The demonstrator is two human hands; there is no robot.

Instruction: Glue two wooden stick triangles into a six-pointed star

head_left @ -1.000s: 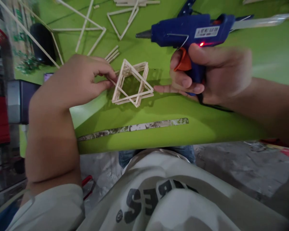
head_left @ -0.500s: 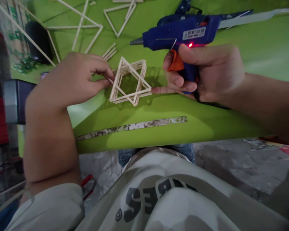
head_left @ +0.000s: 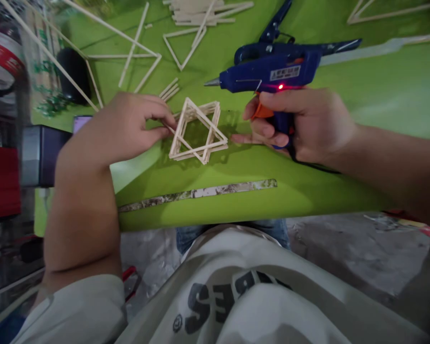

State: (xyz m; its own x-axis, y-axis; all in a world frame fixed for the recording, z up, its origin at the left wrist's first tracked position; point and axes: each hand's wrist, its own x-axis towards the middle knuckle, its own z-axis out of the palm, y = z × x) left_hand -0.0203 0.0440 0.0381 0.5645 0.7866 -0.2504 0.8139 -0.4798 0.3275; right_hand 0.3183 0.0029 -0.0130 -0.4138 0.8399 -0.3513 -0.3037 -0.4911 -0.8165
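Observation:
A six-pointed star frame of stacked thin wooden sticks lies on the green table. My left hand is closed in a pinch at the star's left point, thumb and forefinger on the sticks. To the right, my right hand grips a blue hot glue gun with an orange trigger. Its metal nozzle points left, above the star, and a red light glows on its body. The little finger of this hand stretches toward the star's right corner, a small gap apart.
A worn flat metal strip lies along the table's near edge. Beyond the star are a few short sticks, a stick triangle and a stick pile. A dark box stands left; blue-handled pliers lie behind the gun.
The right little finger has come off the star's right corner, leaving a gap. The left hand keeps its pinch. The camera view has shifted, showing more of the table's far side.

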